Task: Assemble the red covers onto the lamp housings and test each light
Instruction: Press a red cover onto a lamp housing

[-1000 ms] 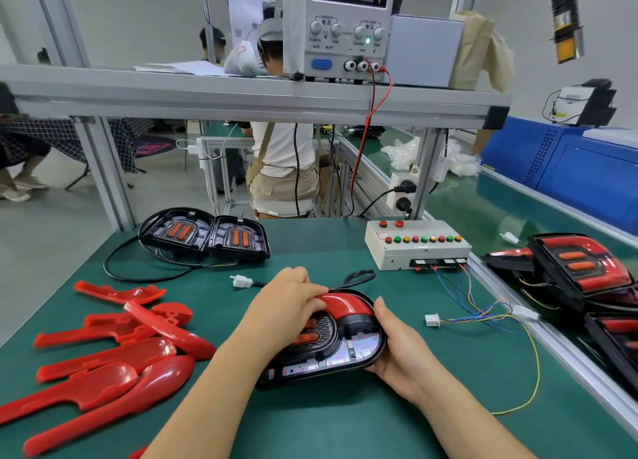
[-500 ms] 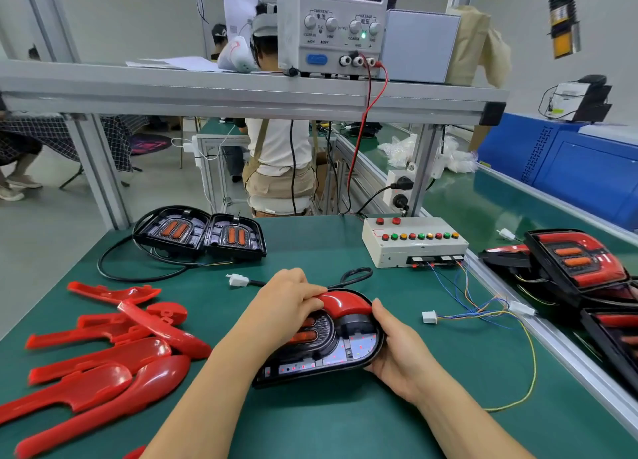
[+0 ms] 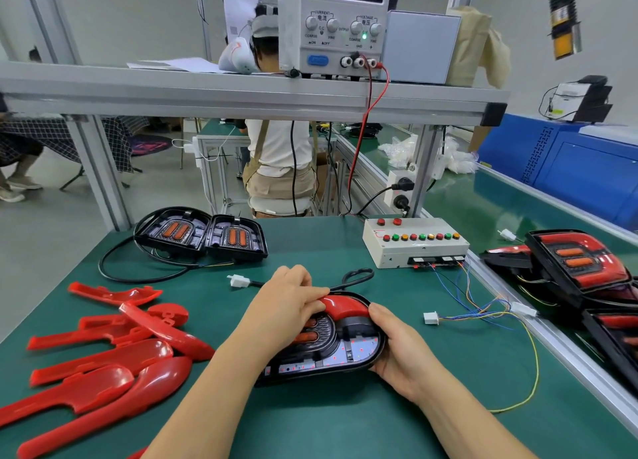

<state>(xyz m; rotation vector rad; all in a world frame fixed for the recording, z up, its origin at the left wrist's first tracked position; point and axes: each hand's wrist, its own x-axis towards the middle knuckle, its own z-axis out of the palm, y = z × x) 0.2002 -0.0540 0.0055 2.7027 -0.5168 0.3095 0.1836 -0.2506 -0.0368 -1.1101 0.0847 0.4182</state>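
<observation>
— Holding it how?
— Our left hand [image 3: 290, 306] curls over the red cover [image 3: 345, 305]. Our right hand [image 3: 397, 351] cups the lamp housing [image 3: 331, 351], which lies flat between them.
— Its long axis?
— Near-left to far-right, with the covered end away from us.
— Nearby?
— Loose covers [image 3: 103, 372] lie left of the grip; a white connector [image 3: 238, 280] and the test box [image 3: 414, 248] sit beyond it.
</observation>
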